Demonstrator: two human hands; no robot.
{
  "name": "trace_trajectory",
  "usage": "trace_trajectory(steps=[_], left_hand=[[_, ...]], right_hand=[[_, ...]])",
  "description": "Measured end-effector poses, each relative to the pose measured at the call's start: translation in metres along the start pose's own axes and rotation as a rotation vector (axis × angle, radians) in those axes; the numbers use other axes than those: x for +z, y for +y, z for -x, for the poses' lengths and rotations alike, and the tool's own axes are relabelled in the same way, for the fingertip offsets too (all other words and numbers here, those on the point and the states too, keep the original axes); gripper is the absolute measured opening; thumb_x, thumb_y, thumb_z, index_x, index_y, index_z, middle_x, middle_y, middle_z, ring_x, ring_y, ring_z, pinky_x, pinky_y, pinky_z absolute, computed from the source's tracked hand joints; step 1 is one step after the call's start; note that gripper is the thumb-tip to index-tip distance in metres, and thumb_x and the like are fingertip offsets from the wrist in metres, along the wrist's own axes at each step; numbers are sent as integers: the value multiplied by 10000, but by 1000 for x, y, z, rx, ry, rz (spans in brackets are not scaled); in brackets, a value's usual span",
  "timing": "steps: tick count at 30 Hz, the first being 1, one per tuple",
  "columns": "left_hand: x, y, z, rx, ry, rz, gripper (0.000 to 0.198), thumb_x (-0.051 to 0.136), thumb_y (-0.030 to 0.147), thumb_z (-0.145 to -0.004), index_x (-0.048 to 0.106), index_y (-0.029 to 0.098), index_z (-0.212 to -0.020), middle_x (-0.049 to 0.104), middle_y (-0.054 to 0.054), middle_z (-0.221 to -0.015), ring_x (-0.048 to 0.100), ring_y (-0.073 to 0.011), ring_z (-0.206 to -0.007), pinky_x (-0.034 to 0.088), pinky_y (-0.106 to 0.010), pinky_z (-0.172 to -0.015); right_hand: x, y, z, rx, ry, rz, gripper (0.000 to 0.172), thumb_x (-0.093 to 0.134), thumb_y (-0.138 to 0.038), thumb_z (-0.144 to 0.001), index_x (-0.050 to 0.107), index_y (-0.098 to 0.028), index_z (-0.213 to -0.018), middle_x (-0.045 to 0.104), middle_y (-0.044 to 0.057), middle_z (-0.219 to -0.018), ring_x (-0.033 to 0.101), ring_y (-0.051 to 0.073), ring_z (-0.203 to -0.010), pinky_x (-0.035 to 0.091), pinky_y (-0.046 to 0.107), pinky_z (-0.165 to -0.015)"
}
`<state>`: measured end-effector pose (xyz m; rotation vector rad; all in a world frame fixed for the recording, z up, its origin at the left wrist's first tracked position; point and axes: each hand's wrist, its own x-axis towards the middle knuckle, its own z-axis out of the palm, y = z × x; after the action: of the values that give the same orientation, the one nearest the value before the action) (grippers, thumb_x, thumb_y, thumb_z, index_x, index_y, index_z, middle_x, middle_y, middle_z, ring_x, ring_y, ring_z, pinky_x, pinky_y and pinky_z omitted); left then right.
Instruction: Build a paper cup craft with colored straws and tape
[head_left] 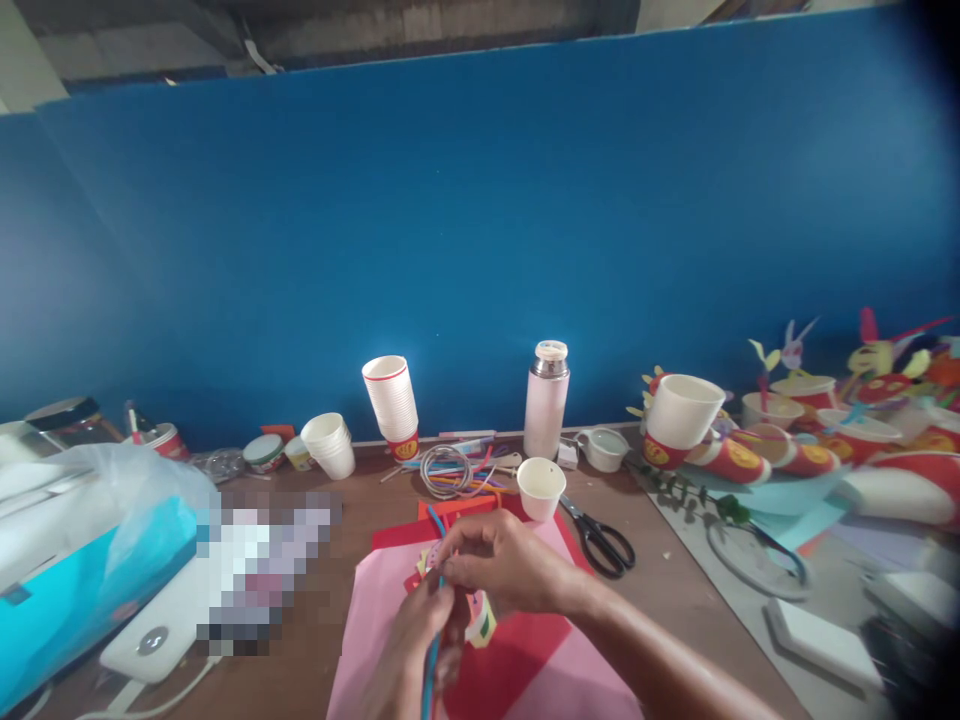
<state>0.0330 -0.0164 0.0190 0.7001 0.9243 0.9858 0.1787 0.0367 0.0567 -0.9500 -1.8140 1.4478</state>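
Note:
Over the sheets of coloured paper, my left hand (420,635) is closed around a long, thin blue strip (430,675), whose lower end runs down past the palm. My right hand (506,562) pinches at the strip just above the left fingers. Whether the strip is a straw or a pipe cleaner I cannot tell. Behind the fingers, a small patterned paper piece (481,622) in yellow, white and green is partly hidden. Pink paper (360,650) and red paper (502,680) lie under both hands. Beyond them stands a small white cup (541,492), beside black-handled scissors (606,548).
Stacked paper cups (390,400), a coil of cable (445,472) and a pink thermos (547,405) stand along the blue partition (480,200). Decorated red cups (862,435) crowd the right. A white power bank (161,625) and a plastic bag (157,480) lie left.

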Motion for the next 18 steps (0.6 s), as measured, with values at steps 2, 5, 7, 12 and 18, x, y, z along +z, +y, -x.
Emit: trace_trajectory(steps=[2, 5, 7, 12, 18], left_hand=[[2, 2, 2, -24, 8, 94, 400, 555, 544, -725, 577, 145, -700, 478, 40, -548, 299, -22, -366, 182, -175, -373], [4, 4, 3, -55, 21, 164, 387, 522, 528, -766, 584, 149, -823, 478, 41, -562, 314, -24, -382, 180, -172, -389], [2, 4, 1, -55, 4, 163, 317, 539, 468, -785, 564, 153, -812, 481, 38, -567, 339, -31, -395, 188, -172, -390], [-3, 0, -5, -20, -77, 160, 255, 536, 395, -815, 526, 151, -743, 487, 31, -575, 389, -51, -434, 247, -178, -396], [-4, 1, -3, 35, -116, 8, 320, 439, 393, -868, 582, 122, -777, 536, 1, -599, 419, -56, -418, 306, -193, -403]], right_hand=[[-2, -1, -2, -9, -7, -48, 158, 555, -248, -761, 664, -154, -825, 553, -28, -577, 455, 63, -499, 324, 164, -453], [-6, -1, -4, -1, -28, -111, 168, 542, -262, -781, 654, -150, -840, 561, -31, -585, 444, 46, -460, 324, 157, -439], [-7, 1, -5, 12, -39, -121, 179, 536, -277, -791, 651, -151, -848, 565, -33, -593, 415, 33, -423, 292, 153, -407], [-5, 8, -6, 17, -21, -94, 203, 545, -300, -785, 661, -143, -842, 578, -20, -602, 424, 43, -435, 275, 157, -391], [-1, 8, -7, 0, 17, -56, 170, 533, -245, -769, 670, -154, -813, 521, -40, -526, 416, 53, -436, 316, 161, -421]])
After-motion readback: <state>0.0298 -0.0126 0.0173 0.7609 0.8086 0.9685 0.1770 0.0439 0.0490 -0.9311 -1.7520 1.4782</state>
